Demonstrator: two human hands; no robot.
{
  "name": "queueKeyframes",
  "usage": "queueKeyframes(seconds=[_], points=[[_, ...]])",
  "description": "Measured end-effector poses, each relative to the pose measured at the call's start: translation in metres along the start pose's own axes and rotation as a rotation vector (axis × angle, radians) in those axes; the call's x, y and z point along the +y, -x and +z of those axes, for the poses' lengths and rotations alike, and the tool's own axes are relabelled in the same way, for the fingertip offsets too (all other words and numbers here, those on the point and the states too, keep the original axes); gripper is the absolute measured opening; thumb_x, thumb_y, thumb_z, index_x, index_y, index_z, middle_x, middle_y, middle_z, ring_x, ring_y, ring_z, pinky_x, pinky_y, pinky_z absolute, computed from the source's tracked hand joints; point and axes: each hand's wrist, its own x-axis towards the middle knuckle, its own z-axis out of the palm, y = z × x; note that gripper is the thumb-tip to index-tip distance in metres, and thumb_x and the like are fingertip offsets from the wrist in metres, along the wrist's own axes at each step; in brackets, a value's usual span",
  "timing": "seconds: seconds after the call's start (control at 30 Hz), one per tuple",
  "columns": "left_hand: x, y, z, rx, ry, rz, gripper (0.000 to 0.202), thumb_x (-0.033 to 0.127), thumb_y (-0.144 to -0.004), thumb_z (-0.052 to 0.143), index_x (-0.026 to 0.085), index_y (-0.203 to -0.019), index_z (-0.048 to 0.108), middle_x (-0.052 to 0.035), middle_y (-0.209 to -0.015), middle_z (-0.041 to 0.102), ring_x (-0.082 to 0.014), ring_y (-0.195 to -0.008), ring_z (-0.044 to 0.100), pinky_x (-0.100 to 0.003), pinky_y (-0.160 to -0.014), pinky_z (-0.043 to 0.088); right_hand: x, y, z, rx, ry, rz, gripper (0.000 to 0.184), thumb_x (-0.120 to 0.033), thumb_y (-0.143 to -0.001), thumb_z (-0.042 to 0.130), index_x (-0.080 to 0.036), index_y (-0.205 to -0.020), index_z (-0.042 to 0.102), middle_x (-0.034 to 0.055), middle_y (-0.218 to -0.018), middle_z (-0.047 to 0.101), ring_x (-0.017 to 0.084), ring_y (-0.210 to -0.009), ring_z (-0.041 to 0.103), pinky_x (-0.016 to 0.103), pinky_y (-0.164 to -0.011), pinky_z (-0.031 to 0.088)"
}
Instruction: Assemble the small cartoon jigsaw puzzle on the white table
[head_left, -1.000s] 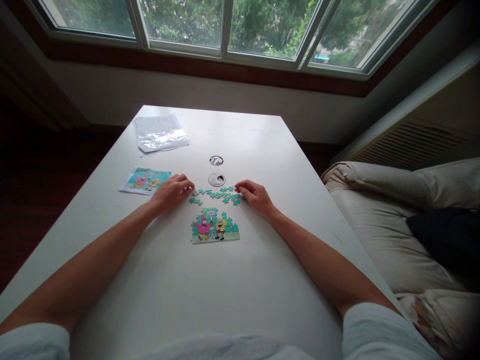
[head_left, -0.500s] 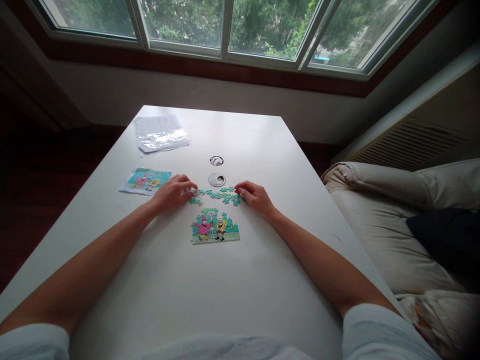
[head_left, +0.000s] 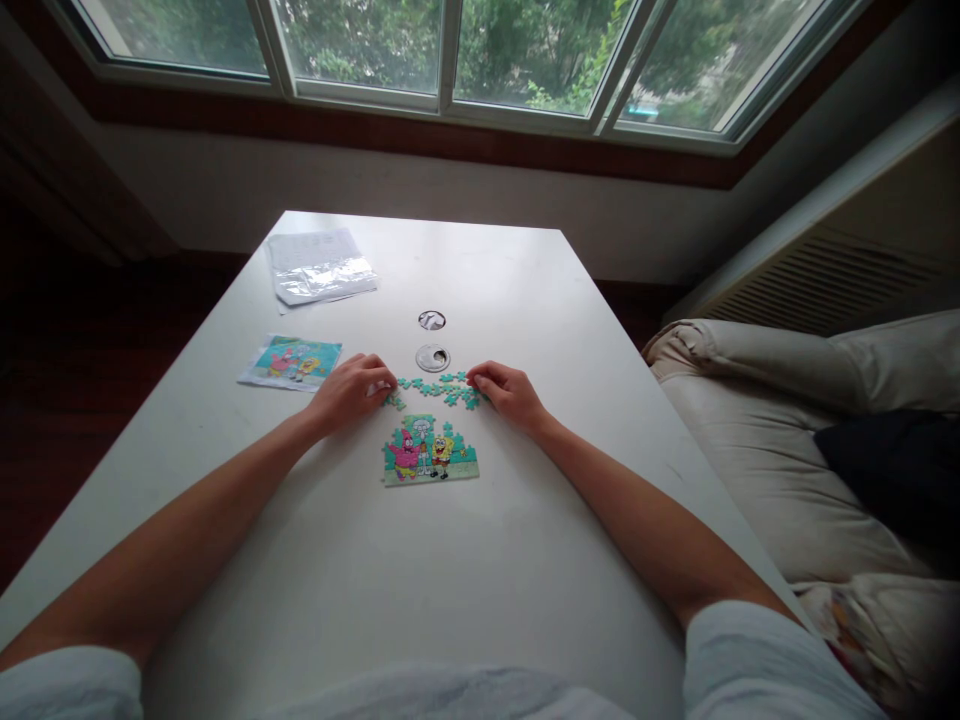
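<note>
When read as a clock face centred on the partly assembled jigsaw [head_left: 431, 455], locate each item on the white counter [head_left: 420, 580] from the list below.

Jigsaw: flat on the counter, straight edge toward 6 o'clock, stepped edge toward 12 o'clock. Artwork: SpongeBob SquarePants characters, with pink star figure toward 9 o'clock, pale squid figure at centre and yellow square figure toward 3 o'clock.

Loose teal pieces [head_left: 432, 390]: scattered in a band at 12 o'clock, just beyond the jigsaw.

Left hand [head_left: 349, 390]: at 10 o'clock, fingers bent, fingertips narrowly spaced at the 9 o'clock end of the band.

Right hand [head_left: 507, 391]: at 2 o'clock, thumb and forefinger drawn close together at the 3 o'clock end of the band. Cannot tell of any piece gripped in either of the hands; detail too small.

Picture sheet [head_left: 295, 362]: at 10 o'clock, near the left hand, printed with the same three characters.

Plastic sleeve with papers [head_left: 322, 268]: farther out at 11 o'clock; faint printed lines, too small to read.

Two dark-rimmed circles [head_left: 427, 358]: in line at 12 o'clock, beyond the pieces.

Beyond the counter: window [head_left: 448, 55] at 12 o'clock; beige couch [head_left: 735, 470] at 3 o'clock.
</note>
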Motion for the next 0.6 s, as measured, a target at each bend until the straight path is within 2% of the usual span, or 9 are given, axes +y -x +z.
queueKeyframes(seconds=[0.1, 0.23, 0.6], points=[[0.0019, 0.0005, -0.0005, 0.023, -0.094, 0.006, 0.025, 0.030, -0.097, 0.052, 0.025, -0.099, 0.076, -0.0065, -0.103, 0.069, -0.0227, -0.093, 0.057, -0.034, -0.082, 0.044, -0.0012, 0.0005, -0.0002, -0.001, 0.018, -0.006, 0.020, -0.035, -0.091, 0.060, -0.023, -0.099, 0.074, 0.0028, -0.090, 0.077, 0.019, -0.082, 0.071, 0.032, -0.078, 0.057], [-0.0044, 0.0001, -0.0039, -0.004, -0.166, 0.067, 0.027, 0.030, -0.099, 0.049, 0.025, -0.101, 0.075, -0.0064, -0.104, 0.070, -0.0209, -0.090, 0.060, -0.033, -0.082, 0.044, -0.0018, 0.0019, -0.0002, -0.003, 0.027, -0.015, 0.020, -0.034, -0.091, 0.059, -0.023, -0.099, 0.074, 0.0026, -0.090, 0.077, 0.019, -0.082, 0.071, 0.031, -0.077, 0.056], [-0.0014, 0.0017, -0.0014, -0.029, -0.023, -0.001, 0.016, 0.030, -0.093, 0.054, 0.022, -0.089, 0.067, -0.0051, -0.095, 0.065, -0.0207, -0.088, 0.059, -0.031, -0.079, 0.045, -0.0026, 0.0014, 0.0029, 0.000, 0.025, -0.008, 0.021, -0.035, -0.090, 0.060, -0.023, -0.099, 0.075, 0.0027, -0.090, 0.076, 0.019, -0.083, 0.070, 0.031, -0.078, 0.056]])
